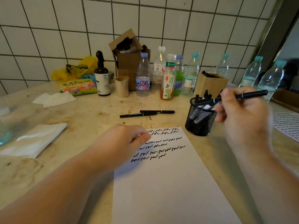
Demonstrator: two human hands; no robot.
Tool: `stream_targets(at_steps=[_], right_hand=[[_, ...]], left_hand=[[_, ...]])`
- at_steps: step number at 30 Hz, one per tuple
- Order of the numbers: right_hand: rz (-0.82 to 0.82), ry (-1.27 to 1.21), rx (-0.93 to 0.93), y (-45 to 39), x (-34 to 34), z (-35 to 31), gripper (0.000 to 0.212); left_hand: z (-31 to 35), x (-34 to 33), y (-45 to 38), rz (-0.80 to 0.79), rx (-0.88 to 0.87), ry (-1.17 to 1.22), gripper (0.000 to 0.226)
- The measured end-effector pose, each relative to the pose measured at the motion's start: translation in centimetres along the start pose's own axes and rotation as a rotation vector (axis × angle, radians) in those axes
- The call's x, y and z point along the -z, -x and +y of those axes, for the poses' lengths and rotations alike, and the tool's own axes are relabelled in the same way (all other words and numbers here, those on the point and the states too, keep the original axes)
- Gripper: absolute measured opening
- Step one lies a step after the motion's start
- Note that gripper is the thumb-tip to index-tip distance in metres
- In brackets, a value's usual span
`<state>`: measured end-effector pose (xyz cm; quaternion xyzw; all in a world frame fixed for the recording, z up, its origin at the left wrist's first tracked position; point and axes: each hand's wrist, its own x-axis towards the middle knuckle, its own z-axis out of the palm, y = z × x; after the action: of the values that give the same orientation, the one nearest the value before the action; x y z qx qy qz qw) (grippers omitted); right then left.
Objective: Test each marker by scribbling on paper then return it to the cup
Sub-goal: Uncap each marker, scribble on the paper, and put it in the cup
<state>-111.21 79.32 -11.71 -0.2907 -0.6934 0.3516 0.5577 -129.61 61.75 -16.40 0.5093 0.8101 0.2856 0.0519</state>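
Observation:
A white sheet of paper (169, 183) lies on the counter in front of me, its top part covered with rows of black scribbles. My left hand (123, 143) rests curled on the sheet's upper left corner and holds nothing. My right hand (241, 115) grips a black marker (249, 95) just above and right of the black mesh cup (199, 119), the marker's left end over the cup's rim. Several black markers stand in the cup. Two more black markers (146, 113) lie on the counter behind the paper.
Several plastic bottles (168, 76), a beige paper cup (122, 86), a brown spray bottle (102, 76) and cardboard boxes (127, 62) line the tiled wall. Tissues (34, 139) lie at the left. Another scribbled sheet (286, 123) sits at the right edge.

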Motion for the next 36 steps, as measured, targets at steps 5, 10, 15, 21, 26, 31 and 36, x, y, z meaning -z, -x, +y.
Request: stream_targets(at_steps=[5, 10, 15, 21, 26, 31, 36], right_hand=[[-0.054, 0.267, 0.033, -1.8, 0.1, -0.1, 0.015], [-0.154, 0.494, -0.026, -3.5, -0.7, 0.8, 0.029], [-0.218, 0.575, -0.096, -4.5, -1.9, 1.7, 0.021], [-0.238, 0.463, -0.129, -4.1, -2.8, 2.3, 0.036], [-0.107, 0.24, 0.102, -2.3, -2.2, 0.3, 0.031], [-0.652, 0.513, 0.22, -1.1, -5.8, 0.3, 0.014], [-0.924, 0.789, 0.135, -2.0, -11.6, 4.1, 0.045]], left_hand=[[0.0, 0.0, 0.0, 0.006, 0.003, 0.0, 0.02], [0.2, 0.0, 0.1, -0.002, 0.005, -0.013, 0.02], [0.0, -0.2, 0.0, -0.016, 0.017, -0.003, 0.021], [0.2, -0.2, 0.1, -0.02, 0.035, -0.013, 0.021], [0.3, -0.2, 0.0, -0.033, 0.06, -0.017, 0.021], [0.4, -0.2, -0.1, -0.037, 0.085, -0.026, 0.023], [0.5, -0.2, -0.2, -0.034, 0.152, -0.044, 0.034]])
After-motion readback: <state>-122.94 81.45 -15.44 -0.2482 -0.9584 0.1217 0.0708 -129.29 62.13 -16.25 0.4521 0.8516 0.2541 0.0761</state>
